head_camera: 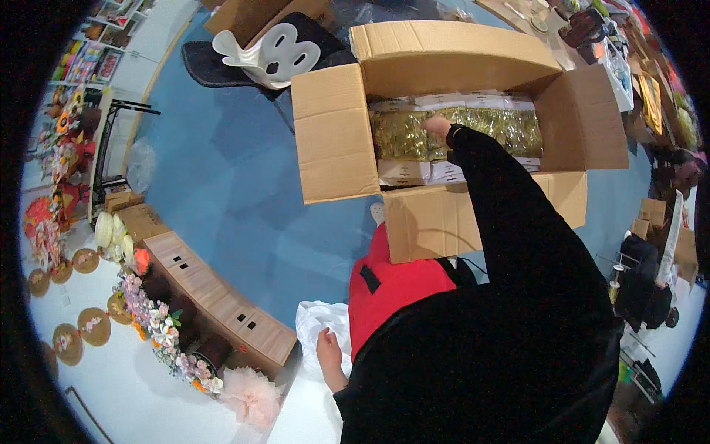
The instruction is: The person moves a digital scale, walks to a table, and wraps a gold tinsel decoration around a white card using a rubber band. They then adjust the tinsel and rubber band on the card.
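Note:
In the head view an open cardboard box [444, 222] holds rows of gold, shiny foil packets [488, 130] with white paper headers at the top and bottom edges. My right hand [438, 126] reaches into the box and lies at the left part of the gold packets; its fingers are blurred against them, so whether it grips one cannot be told. Low in the picture, my left hand [329, 355] hangs away from the box, in front of a white plastic bag [310, 316]. Nothing shows in it, though its fingers are partly curled.
A black chair [205, 64] with a white openwork backrest [277, 55] stands beyond the box at the left. Wooden cabinets [216, 294] and artificial flowers [161, 327] line the lower left. A table with assorted items [554, 33] stands upper right; another person [638, 277] is at far right.

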{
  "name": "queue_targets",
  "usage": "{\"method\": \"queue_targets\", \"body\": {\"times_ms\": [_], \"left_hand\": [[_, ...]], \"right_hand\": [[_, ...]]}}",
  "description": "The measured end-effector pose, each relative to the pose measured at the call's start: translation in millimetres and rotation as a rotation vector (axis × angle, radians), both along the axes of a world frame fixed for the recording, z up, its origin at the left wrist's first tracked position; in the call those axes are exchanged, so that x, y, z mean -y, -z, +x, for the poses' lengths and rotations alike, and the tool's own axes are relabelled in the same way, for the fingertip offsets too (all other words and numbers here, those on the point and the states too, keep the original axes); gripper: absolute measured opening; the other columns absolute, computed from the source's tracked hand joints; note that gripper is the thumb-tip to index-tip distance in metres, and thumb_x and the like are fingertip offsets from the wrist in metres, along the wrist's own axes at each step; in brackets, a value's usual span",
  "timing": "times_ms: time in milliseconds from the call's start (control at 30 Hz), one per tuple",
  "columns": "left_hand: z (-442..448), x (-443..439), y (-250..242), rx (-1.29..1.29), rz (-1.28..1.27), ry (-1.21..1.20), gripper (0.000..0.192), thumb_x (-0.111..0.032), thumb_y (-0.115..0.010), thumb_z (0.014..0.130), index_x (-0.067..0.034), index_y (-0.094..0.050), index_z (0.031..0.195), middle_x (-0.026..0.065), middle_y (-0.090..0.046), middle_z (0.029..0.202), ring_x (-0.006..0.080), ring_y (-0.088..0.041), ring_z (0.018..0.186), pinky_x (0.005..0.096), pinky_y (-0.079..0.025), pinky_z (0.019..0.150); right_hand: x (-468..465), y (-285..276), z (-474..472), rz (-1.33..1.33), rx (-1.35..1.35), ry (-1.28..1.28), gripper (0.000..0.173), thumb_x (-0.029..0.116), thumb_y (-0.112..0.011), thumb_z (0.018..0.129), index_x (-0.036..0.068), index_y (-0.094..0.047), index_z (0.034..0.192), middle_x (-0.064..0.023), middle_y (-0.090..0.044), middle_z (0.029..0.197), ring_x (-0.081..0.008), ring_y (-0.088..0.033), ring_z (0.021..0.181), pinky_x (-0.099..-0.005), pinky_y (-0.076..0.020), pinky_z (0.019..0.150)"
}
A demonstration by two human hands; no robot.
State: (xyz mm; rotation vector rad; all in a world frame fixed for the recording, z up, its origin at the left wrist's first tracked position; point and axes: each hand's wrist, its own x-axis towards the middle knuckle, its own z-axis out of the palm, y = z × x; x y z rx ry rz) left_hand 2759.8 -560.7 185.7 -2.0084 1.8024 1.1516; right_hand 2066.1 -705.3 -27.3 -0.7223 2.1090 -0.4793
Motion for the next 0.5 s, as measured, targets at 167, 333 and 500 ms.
{"method": "queue_targets", "body": {"times_ms": [167,333,500], "left_hand": [[2,25,-8,-0.097,0.175,0.014,0.032,-0.022,-0.052,0.097,-0.005,-0.057,0.124,0.0199,-0.068,0.101,0.0333,-0.066,0.094,0.0403,-0.051,0.082],[-4,80,-7,-0.144,0.212,0.131,0.033,-0.022,-0.053,0.098,-0.004,-0.057,0.124,0.0206,-0.068,0.101,0.0336,-0.066,0.096,0.0399,-0.051,0.083],[-22,143,-5,-0.071,0.098,0.217,0.031,-0.019,-0.053,0.098,-0.001,-0.058,0.123,0.0215,-0.066,0.108,0.0313,-0.065,0.098,0.0392,-0.051,0.084]], "right_hand": [[18,54,8,-0.128,-0.068,-0.019,0.051,0.024,-0.077,0.075,-0.012,-0.058,0.106,-0.0194,-0.067,0.094,-0.0232,-0.063,0.078,-0.0395,-0.0521,0.063],[27,19,36,0.078,-0.163,-0.21,0.07,0.021,-0.074,0.074,-0.004,-0.043,0.132,-0.0265,-0.063,0.111,-0.0349,-0.063,0.096,-0.0442,-0.0526,0.079],[31,-48,52,0.298,-0.393,-0.254,0.082,0.039,-0.07,0.08,0.007,-0.033,0.145,-0.0225,-0.039,0.147,-0.042,-0.037,0.135,-0.0642,-0.0363,0.099]]}}
